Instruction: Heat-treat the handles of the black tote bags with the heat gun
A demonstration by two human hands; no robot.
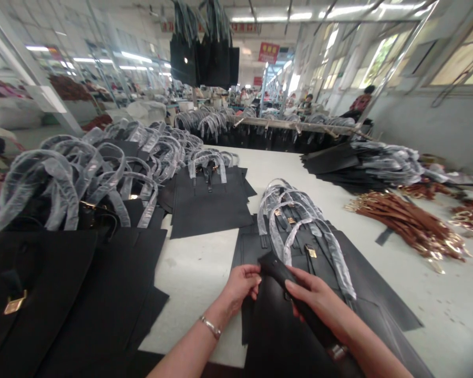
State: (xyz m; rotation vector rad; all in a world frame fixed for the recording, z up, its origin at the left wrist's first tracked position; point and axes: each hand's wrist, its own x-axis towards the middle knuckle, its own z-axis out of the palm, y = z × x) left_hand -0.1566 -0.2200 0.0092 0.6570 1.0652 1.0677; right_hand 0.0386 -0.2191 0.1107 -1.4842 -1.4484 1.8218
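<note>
My right hand (317, 294) is wrapped round a black leather strap (276, 269), thumb on top, above a stack of black bag panels (268, 325). At the strap's far end, the fingertips of my left hand (242, 283) are pinched together on its corner. A metal fitting (338, 350) shows near my right wrist; whether it belongs to the strap is unclear. Just beyond my hands, plastic-wrapped handles (291, 210) stand up from the panels, with a gold clasp (310, 252) between them.
More black bag panels (211, 202) with wrapped handles lie ahead and to the left. Brown straps with gold hooks (410, 226) are piled on the white table (429, 294) at right, before another black stack (335, 163). Black bags (205, 60) hang overhead; people sit farther back.
</note>
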